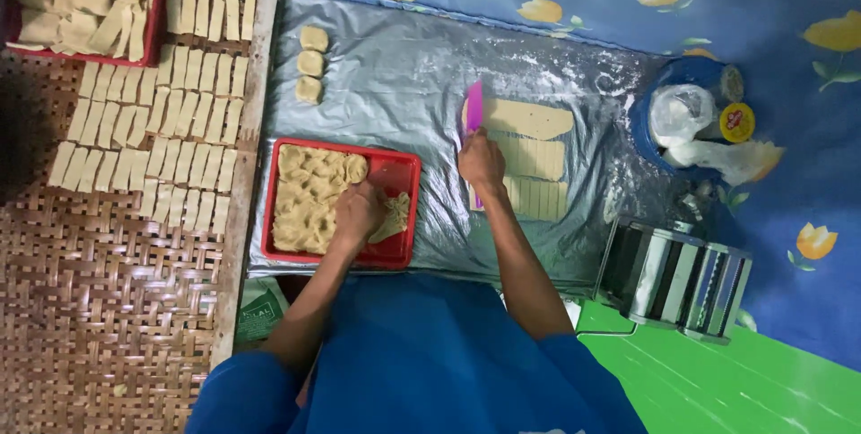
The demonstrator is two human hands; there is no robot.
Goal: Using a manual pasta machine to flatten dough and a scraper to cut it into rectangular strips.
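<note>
— Dough scraps (309,196) fill most of the red tray (405,165) near the person's lap, don't they?

— Yes, a crumpled pale heap covers its left and middle parts; the right end shows bare red. The left hand (357,212) is down inside that tray, fingers curled over a clump of dough at the heap's right edge. It looks like a grip, though the fingertips are hidden, so I can't be certain.

— And the other hand?

— The right hand (482,163) is closed round a pink knife (474,108), blade pointing away from the body, at the left edge of the rolled dough sheets (531,160). Those lie on the silver plastic sheet (404,75), scored into narrow strips.

— Any other containers?

— A second red tray (158,13) at the far left corner, piled with cut dough squares. Beside and below it, rows of cut strips (152,129) lie on a woven bamboo tray (108,308). To the right, a blue bowl (642,129) holds white bags and a small round lid.

— What else sits on the sheet?

— Three small dough rounds (311,64) in a column, above the near tray and well apart from it. A metal pasta roller (686,277) stands by the right elbow.
</note>
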